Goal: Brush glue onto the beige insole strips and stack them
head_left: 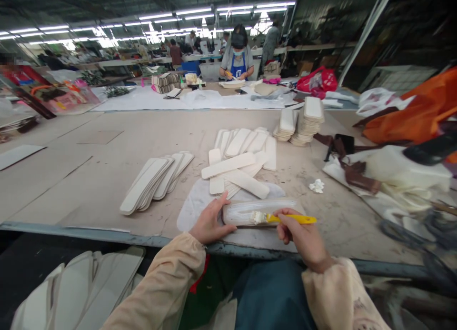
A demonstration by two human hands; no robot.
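Observation:
A long beige panel [262,205] with rounded ends lies at the table's front edge, streaked with wet white paste. My left hand [211,221] has its thumb and fingers around the panel's left end, holding it at the edges. In my right hand [300,237] is a yellow-handled brush [291,218], pinched by the handle. Its bristles, loaded with white paste, touch the panel. Under the panel is a pale rounded sheet [193,204]. Just beyond lies a loose pile of off-white strips [232,164], some crossing each other.
Fanned strips [146,182] lie to the left, and stacked ones [309,123] stand at back right. A crumpled white scrap [316,186] is on the right, near a white plastic container [407,170]. More panels [78,287] sit low at left. A co-worker [237,58] works across the table.

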